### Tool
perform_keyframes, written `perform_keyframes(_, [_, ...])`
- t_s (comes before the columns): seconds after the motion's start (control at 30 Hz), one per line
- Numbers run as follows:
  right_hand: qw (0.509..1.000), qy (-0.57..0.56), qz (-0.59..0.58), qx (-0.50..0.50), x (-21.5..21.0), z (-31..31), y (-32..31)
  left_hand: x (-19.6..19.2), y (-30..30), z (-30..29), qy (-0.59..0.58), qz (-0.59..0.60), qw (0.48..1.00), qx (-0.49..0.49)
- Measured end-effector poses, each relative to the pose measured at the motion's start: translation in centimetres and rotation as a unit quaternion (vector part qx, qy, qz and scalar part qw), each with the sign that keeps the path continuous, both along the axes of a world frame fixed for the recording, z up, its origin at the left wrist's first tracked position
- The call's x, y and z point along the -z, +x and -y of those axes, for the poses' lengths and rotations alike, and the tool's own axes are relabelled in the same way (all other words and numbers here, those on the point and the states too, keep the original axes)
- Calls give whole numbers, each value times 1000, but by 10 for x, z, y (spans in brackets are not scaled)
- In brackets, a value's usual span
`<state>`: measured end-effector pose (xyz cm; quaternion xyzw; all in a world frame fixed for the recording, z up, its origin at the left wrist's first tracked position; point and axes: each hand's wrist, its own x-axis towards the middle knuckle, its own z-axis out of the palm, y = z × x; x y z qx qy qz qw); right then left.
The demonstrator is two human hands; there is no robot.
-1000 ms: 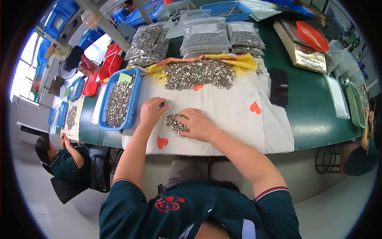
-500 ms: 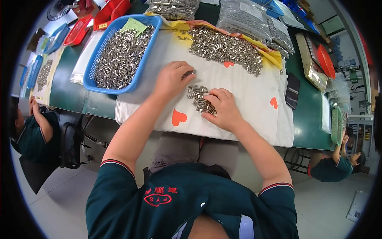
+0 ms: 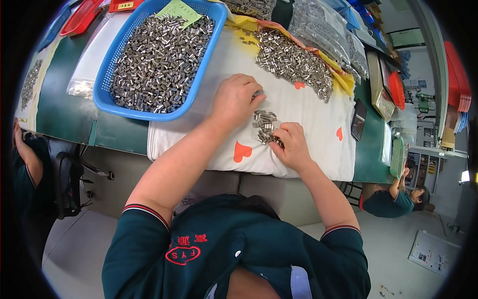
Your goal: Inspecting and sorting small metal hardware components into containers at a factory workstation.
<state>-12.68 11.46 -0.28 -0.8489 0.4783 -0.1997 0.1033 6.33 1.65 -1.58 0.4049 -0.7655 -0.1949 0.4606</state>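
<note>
A small loose pile of short silvery metal cylinders lies on the white cloth in front of me. At the pile's near right edge is my right hand, its thumb and fingers drawn together around a few of the cylinders. Just beyond the pile, to the left, my left hand is curled palm down. Some metal pieces show between its thumb and fingers; the rest of its grip is hidden.
A blue plastic basket full of cylinders, with a green slip, stands at left. A larger heap of cylinders lies farther back, near clear bags. A dark phone-like object rests at right. Co-workers sit on both sides.
My right hand's fingers have closed in on the cylinders at the pile's edge. My left hand stays curled beside the pile. The whole view has shifted, with the basket appearing larger.
</note>
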Motion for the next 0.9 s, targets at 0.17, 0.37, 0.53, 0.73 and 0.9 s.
perform_keyframes(0.17, [1000, 11, 5, -1, 2, 0, -1, 1, 0, 0, 4, 8, 1000, -2])
perform_keyframes(0.37, [999, -36, 18, -12, 4, -1, -1, 1, -1, -2, 9, 19, 1000, 1])
perform_keyframes(0.53, [999, -51, 14, 7, 5, -1, -2, 2, -3, -2, -8, 35, 999, -4])
perform_keyframes(0.73, [999, 35, 20, 29, -1, 8, -2, 0, -2, -7, -19, 25, 999, -13])
perform_keyframes(0.9, [989, 113, 61, 75, -14, 8, 1, -13, 7, -26, -33, 28, 998, -34])
